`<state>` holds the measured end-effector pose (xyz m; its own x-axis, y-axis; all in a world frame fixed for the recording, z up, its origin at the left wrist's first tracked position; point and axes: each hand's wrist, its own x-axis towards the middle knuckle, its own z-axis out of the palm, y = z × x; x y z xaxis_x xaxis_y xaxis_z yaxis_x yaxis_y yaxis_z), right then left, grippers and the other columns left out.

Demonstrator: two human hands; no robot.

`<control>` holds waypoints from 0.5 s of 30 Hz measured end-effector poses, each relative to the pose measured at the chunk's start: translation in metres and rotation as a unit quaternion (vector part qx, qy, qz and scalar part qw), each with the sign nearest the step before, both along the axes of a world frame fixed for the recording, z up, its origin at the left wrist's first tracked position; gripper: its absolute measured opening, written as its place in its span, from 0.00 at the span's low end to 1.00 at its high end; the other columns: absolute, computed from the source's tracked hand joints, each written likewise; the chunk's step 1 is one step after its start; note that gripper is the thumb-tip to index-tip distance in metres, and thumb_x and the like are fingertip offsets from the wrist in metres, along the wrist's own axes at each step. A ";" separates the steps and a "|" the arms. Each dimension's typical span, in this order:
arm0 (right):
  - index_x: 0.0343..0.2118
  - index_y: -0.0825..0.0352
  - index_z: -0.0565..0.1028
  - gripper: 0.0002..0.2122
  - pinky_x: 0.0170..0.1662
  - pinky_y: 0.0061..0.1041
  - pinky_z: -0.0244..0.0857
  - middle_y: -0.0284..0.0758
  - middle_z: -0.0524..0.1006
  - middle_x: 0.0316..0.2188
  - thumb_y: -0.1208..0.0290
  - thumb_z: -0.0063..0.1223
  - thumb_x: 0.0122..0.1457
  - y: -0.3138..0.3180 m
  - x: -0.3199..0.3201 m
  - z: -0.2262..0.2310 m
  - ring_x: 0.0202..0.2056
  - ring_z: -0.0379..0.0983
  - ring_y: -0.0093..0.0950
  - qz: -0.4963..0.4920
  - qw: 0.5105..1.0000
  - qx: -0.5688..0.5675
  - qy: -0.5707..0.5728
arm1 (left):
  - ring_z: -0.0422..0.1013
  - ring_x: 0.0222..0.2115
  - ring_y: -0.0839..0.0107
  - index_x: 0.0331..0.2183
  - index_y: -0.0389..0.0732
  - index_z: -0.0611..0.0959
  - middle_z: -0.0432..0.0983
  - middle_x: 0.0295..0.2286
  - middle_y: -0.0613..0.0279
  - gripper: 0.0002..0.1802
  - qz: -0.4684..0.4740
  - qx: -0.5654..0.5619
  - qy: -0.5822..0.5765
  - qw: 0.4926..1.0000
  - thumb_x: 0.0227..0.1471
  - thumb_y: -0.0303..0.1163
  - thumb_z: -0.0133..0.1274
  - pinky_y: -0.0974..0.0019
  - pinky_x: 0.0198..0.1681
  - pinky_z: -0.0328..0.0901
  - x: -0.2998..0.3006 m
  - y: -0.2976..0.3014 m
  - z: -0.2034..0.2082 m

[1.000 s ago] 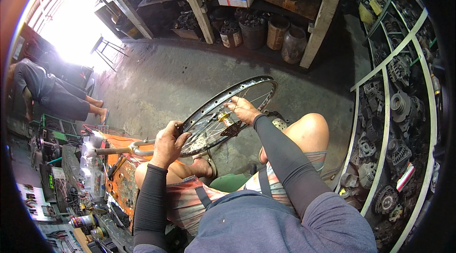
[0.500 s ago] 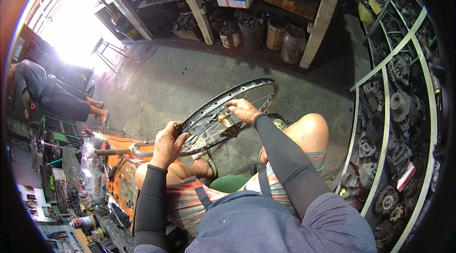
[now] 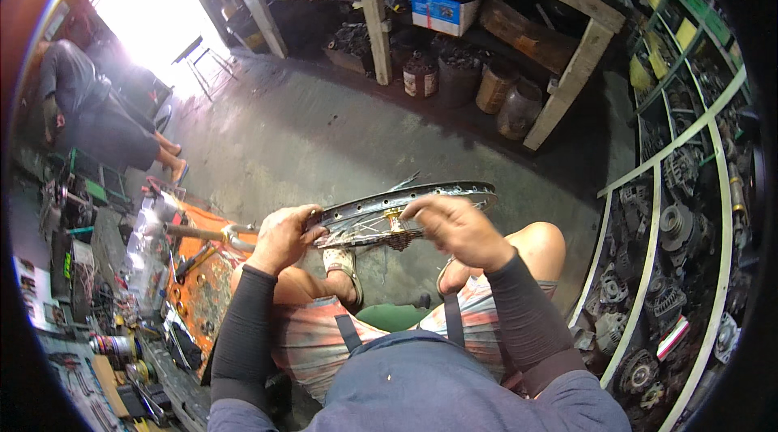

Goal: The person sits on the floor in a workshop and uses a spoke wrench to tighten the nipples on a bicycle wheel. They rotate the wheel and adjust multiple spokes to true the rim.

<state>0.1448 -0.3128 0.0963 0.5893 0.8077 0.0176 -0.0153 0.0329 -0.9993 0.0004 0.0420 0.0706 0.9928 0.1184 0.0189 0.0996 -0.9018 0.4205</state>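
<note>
A bicycle wheel rim, black and worn, is held tilted, nearly edge-on, above my knees. My left hand grips its left side, thumb and fingers closed round the edge. In the middle sits a gold hub with a dark sprocket cluster under it. Thin spokes run between hub and rim on the left. Beside the hub, my right hand is held with bent fingers drawn together, slightly blurred; whatever is between the fingertips cannot be made out.
An orange, stained work surface with tools lies to my left. Ahead stands a wooden bench with cans and boxes underneath. Metal shelves full of alternators line the right. A person is at the far left, near a stool.
The wheel has tipped to a flatter, more edge-on view. My right hand has moved right and nearer to me, away from the spokes by the hub. My left hand still grips the rim.
</note>
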 end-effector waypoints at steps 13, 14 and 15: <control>0.52 0.66 0.80 0.14 0.22 0.21 0.53 0.24 0.65 0.28 0.59 0.51 0.83 0.052 -0.010 -0.045 0.22 0.57 0.16 -0.170 0.930 0.179 0.272 | 0.85 0.49 0.47 0.59 0.45 0.87 0.90 0.45 0.49 0.33 -0.013 0.032 -0.011 0.999 0.54 0.43 0.76 0.46 0.55 0.78 -0.030 0.010 -0.006; 0.52 0.65 0.80 0.14 0.22 0.21 0.52 0.24 0.65 0.28 0.59 0.52 0.83 0.049 -0.011 -0.048 0.21 0.57 0.15 -0.175 0.927 0.187 0.272 | 0.85 0.50 0.45 0.59 0.43 0.86 0.89 0.46 0.47 0.34 -0.021 0.030 -0.010 0.999 0.52 0.42 0.78 0.46 0.56 0.78 -0.030 0.006 -0.003; 0.51 0.65 0.81 0.14 0.21 0.21 0.52 0.23 0.65 0.28 0.59 0.53 0.83 0.047 -0.011 -0.048 0.21 0.57 0.15 -0.178 0.925 0.195 0.274 | 0.84 0.51 0.44 0.58 0.41 0.86 0.89 0.47 0.46 0.36 -0.037 0.009 -0.005 0.999 0.50 0.40 0.79 0.45 0.56 0.78 -0.029 0.009 -0.009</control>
